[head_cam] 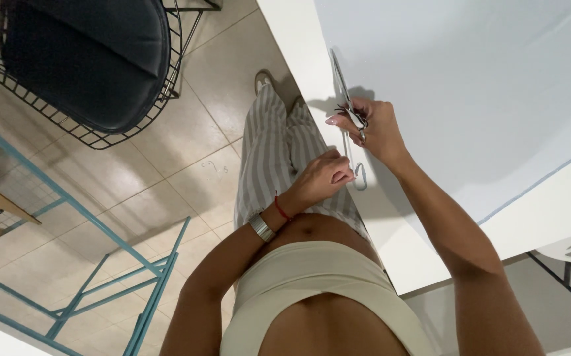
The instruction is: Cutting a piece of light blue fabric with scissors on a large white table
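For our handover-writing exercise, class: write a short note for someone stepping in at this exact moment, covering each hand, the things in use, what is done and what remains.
Left hand: fingers closed at the table edge, seemingly pinching a thin pale strip that curls loose.
Right hand: grip closed on the scissors, blades pointing away along the near edge of the pale cloth.
Done: the strip appears cut free up to the scissors.
Left: the cloth edge beyond the blades looks uncut.

White hanger [348,142] flat at table edge
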